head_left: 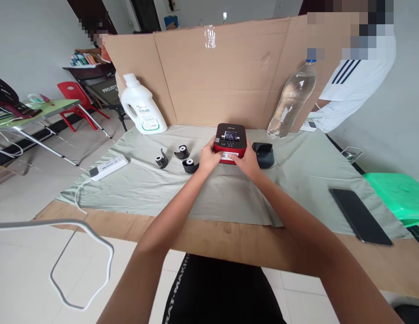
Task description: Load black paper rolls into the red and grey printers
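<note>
A small red and black box (230, 141), with a picture on its top and a white label on its front, is held between my hands at the middle of the cloth. My left hand (210, 155) grips its left side, thumb on the front. On the opposite side, my right hand (246, 159) holds the box the same way. Just right of that hand lies a dark device (264, 156) with a raised flap. Left of my hands are three small black rolls with white cores: one roll (161, 159), a second roll (182, 152) and a third roll (190, 166).
Upright cardboard (223, 76) backs the table, with a white jug (142, 108) and a water bottle (292, 99) leaning near it. A power strip (109, 167) lies left, a phone (360, 216) right. A green stool (397, 193) stands beside the table; a person's white sleeve (361, 76) shows behind.
</note>
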The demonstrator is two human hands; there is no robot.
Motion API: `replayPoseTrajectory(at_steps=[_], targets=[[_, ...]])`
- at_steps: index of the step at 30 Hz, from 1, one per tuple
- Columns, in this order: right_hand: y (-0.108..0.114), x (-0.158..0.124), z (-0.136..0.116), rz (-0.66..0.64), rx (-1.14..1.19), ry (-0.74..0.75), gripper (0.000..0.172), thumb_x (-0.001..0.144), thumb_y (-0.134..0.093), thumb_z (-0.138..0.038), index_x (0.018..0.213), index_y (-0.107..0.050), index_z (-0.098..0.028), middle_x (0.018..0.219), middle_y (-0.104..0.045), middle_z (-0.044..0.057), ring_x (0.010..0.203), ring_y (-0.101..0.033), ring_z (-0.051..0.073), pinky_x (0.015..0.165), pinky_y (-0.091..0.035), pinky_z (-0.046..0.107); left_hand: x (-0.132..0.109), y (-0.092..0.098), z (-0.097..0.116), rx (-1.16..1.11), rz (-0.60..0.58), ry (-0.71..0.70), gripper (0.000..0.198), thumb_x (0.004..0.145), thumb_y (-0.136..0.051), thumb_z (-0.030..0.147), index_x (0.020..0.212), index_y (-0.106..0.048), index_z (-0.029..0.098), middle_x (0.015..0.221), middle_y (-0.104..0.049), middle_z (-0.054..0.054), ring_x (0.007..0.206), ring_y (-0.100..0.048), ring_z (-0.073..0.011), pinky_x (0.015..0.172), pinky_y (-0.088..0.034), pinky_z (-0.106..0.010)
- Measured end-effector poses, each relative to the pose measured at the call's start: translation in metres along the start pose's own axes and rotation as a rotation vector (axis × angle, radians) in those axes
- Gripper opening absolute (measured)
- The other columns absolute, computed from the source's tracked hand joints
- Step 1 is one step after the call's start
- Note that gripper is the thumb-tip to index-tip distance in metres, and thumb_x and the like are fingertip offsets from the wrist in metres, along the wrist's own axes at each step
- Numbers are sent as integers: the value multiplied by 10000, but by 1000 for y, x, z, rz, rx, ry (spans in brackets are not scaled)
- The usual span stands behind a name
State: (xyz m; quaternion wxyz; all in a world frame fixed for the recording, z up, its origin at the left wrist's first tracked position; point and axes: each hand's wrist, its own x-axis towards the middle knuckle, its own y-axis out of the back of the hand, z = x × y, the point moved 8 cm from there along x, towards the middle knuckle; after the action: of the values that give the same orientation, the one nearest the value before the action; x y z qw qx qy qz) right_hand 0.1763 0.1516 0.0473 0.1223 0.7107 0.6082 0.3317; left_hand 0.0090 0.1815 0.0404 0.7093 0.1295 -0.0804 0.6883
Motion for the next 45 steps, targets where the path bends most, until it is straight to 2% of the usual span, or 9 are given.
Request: replayPoseTrajectory(at_steps=[6,10,22,27,30,32,36,40,45], targets=[[16,-109,-38,-10,23,156,875,845,-676,-324,1599,-259,-167,1597,-441,184,1485,-425,320,1230,-360,502,-136,30,30,13,3,-43,755,778,-628,75,1511,-522,222,1505,-602,-66,1425,-555,-253,1231,-434,-373],[11,-154,-42,-63,32,85,834,868,-668,-355,1595,-289,-205,1567,-476,169,1470,-441,335,1224,-387,526,-184,41,30,53,-6,9,778,810,-622,90,1555,-471,259,1550,-563,-51,1414,-566,-251,1225,-453,-389],[4,-163,-32,-13,62,21,872,850,-730,-370,1589,-289,-225,1568,-462,171,1468,-438,349,1216,-387,577,-183,41,26,262,-59,-61,747,860,-569,97,1575,-433,265,1534,-580,-53,1373,-604,-241,1167,-518,-391],[12,-147,-30,-40,68,74,817,850,-737,-431,1545,-357,-231,1523,-484,178,1403,-498,345,1150,-455,576,-159,54,59,506,-124,-528,428,834,-563,85,1217,-697,222,1314,-712,-84,1184,-688,-249,1008,-586,-423],[15,-129,-25,-55,78,70,709,880,-688,-464,1496,-431,-226,1539,-462,190,1411,-489,349,1131,-468,571,-147,50,69,494,-284,-846,233,852,-560,101,983,-714,218,1000,-767,-55,889,-699,-201,790,-586,-370],[15,-120,-21,-47,115,80,620,909,-645,-457,1461,-464,-241,1557,-443,181,1418,-484,338,1097,-497,547,-142,50,68,453,-285,-943,167,871,-562,128,926,-695,213,916,-749,-52,804,-669,-185,716,-556,-345],[18,-120,-17,6,212,235,466,945,-567,-407,1379,-491,-254,1564,-423,174,1441,-450,336,1070,-501,541,-143,53,58,366,-158,-879,156,919,-538,152,971,-680,191,940,-717,-84,828,-659,-182,729,-555,-340],[23,-130,-22,77,229,413,356,955,-520,-388,1280,-528,-241,1516,-458,174,1406,-467,345,1102,-452,570,-155,50,53,363,-172,-864,164,953,-529,204,1018,-679,192,991,-721,-92,856,-672,-182,708,-555,-311],[27,-132,-25,140,146,457,286,969,-480,-355,1209,-580,-237,1408,-566,156,1298,-528,343,1096,-411,588,-148,54,46,315,-126,-778,189,987,-518,275,1029,-686,198,838,-676,-38,634,-557,-127,583,-474,-267]])
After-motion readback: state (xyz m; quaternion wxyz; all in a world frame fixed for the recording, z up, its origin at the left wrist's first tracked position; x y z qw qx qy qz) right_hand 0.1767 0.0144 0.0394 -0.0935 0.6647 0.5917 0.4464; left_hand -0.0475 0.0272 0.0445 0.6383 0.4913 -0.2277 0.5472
